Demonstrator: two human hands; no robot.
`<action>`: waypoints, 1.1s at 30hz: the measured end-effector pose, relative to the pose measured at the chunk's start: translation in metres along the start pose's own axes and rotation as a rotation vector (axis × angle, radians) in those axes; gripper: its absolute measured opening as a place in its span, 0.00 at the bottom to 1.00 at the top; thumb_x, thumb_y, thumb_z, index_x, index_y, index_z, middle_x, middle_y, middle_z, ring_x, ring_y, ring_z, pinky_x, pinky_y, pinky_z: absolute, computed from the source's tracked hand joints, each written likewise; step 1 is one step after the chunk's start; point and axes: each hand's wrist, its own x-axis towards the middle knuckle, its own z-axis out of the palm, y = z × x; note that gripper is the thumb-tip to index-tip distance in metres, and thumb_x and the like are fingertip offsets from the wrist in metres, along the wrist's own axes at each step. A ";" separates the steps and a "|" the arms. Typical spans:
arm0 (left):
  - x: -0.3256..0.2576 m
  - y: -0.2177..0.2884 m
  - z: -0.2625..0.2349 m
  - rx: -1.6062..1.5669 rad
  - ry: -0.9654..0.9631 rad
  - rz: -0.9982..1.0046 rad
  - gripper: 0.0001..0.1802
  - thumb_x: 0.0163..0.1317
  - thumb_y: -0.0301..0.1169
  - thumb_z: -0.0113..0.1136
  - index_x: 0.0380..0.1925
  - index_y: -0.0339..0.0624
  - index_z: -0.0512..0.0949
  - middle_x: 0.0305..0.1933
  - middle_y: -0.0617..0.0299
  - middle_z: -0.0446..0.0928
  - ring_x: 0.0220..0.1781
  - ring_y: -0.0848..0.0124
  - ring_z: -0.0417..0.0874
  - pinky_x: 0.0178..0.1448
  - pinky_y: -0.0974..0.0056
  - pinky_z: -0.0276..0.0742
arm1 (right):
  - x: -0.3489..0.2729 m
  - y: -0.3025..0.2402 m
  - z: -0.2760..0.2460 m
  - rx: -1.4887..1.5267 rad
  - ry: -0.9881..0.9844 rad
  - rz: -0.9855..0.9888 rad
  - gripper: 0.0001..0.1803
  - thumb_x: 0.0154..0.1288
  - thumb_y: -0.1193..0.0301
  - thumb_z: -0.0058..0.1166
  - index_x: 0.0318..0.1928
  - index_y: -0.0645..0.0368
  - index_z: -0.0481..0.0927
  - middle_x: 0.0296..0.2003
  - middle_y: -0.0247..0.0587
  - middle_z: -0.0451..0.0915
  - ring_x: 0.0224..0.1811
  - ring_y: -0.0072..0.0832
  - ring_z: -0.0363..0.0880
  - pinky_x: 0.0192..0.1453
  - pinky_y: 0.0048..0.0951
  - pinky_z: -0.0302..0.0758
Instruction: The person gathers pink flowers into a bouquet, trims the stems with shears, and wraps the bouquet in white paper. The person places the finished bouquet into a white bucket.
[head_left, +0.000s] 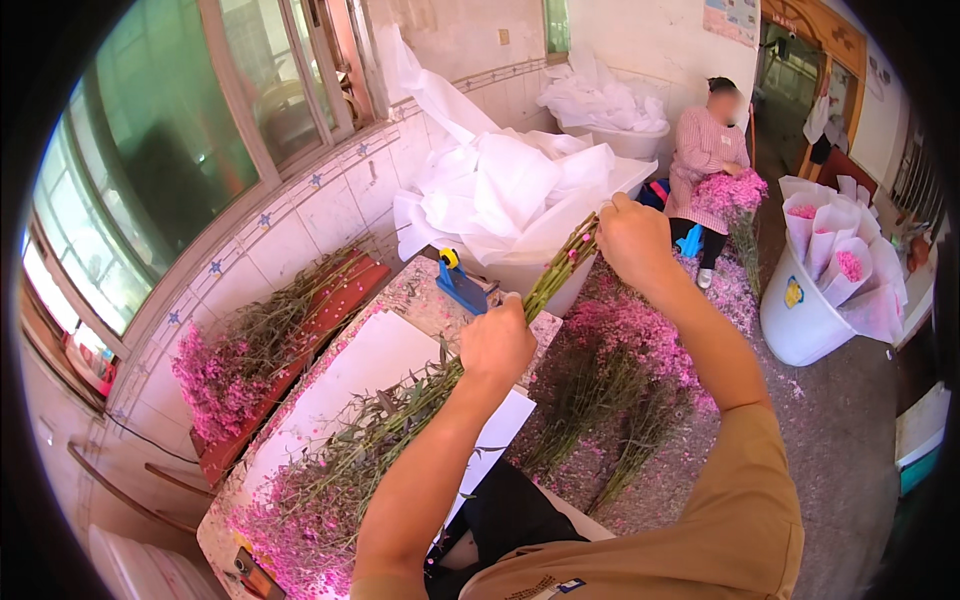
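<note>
So both hands are on the same bunch of flower stems (560,268). The left hand (497,343) is clenched around the green stems partway along, right over the far edge of the table (415,290), and the right hand (632,238) is closed on the stem ends further out, past the table's edge and in the air above the floor. The bunch runs on a slant from the near left corner of the table up toward the right hand, with the pink blossom heads (300,520) spread out on the near end of the tabletop. Under the stems lies a white sheet of paper (350,375), covering most of the middle of the table.

At the far edge of the table, just beside the left hand, sits a blue tape dispenser (462,285) with a yellow roll on top. Behind that there's a big heap of white wrapping paper (500,190). Along the left wall a red bench (330,300) carries more pink flowers. On the floor to the right of the table lies a loose pile of pink flowers (625,350), and further right a white bucket (795,320) holds wrapped bouquets. A person in a pink top (705,150) sits at the back, handling another pink bunch.
</note>
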 end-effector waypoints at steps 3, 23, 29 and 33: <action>0.003 -0.002 0.000 -0.015 0.001 -0.016 0.09 0.60 0.28 0.59 0.39 0.37 0.78 0.35 0.39 0.86 0.41 0.40 0.88 0.48 0.39 0.83 | 0.004 0.013 0.003 0.138 0.082 -0.019 0.09 0.53 0.70 0.68 0.27 0.59 0.79 0.30 0.43 0.79 0.32 0.42 0.84 0.36 0.43 0.80; 0.006 -0.006 -0.002 -0.021 0.055 -0.026 0.10 0.59 0.28 0.60 0.39 0.37 0.78 0.34 0.39 0.85 0.39 0.40 0.88 0.46 0.39 0.82 | 0.009 -0.018 0.011 0.004 -0.029 -0.008 0.04 0.59 0.74 0.57 0.31 0.62 0.82 0.33 0.45 0.81 0.32 0.44 0.86 0.34 0.44 0.83; 0.011 -0.016 0.006 -0.027 0.046 -0.041 0.10 0.59 0.29 0.61 0.39 0.37 0.79 0.35 0.40 0.85 0.40 0.41 0.88 0.47 0.39 0.82 | 0.025 0.004 0.026 0.286 0.033 -0.152 0.05 0.52 0.72 0.64 0.28 0.60 0.82 0.32 0.47 0.82 0.34 0.44 0.86 0.37 0.38 0.81; 0.018 -0.015 0.004 -0.030 0.036 -0.060 0.09 0.59 0.29 0.61 0.39 0.37 0.79 0.36 0.40 0.86 0.40 0.41 0.88 0.47 0.40 0.82 | 0.004 0.005 0.034 1.372 -0.092 0.465 0.07 0.61 0.69 0.65 0.30 0.60 0.83 0.26 0.28 0.79 0.29 0.25 0.79 0.34 0.28 0.74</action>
